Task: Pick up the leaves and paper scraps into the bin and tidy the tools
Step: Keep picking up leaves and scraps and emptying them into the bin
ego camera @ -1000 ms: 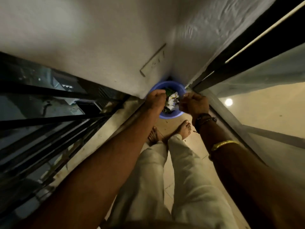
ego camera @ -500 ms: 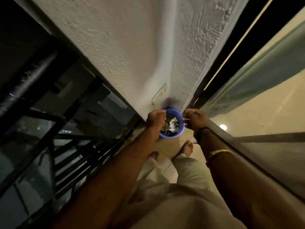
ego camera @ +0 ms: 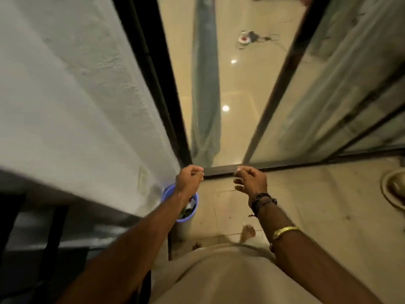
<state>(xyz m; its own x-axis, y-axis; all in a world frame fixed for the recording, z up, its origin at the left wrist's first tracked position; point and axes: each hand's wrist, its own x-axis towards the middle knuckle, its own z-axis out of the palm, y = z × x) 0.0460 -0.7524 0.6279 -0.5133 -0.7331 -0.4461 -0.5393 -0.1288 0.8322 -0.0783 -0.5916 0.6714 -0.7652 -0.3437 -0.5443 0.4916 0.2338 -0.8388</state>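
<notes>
The blue bin stands on the tiled floor in the corner by the white wall, half hidden under my left forearm. Dark leaves and white paper scraps lie inside it. My left hand is raised beyond the bin, near the door track, with fingers curled into a fist and nothing in it. My right hand hovers level with it to the right, fingers loosely curled and empty. No tools show near either hand.
A white textured wall runs along the left. A black-framed sliding glass door and grey curtain lie ahead. A round pale dish sits at the right edge. My bare foot is on the tiles, and a dark railing is lower left.
Both hands have lifted away from the bin's opening and moved toward the doorway. My view has swung right, so the bin now sits under my left forearm.
</notes>
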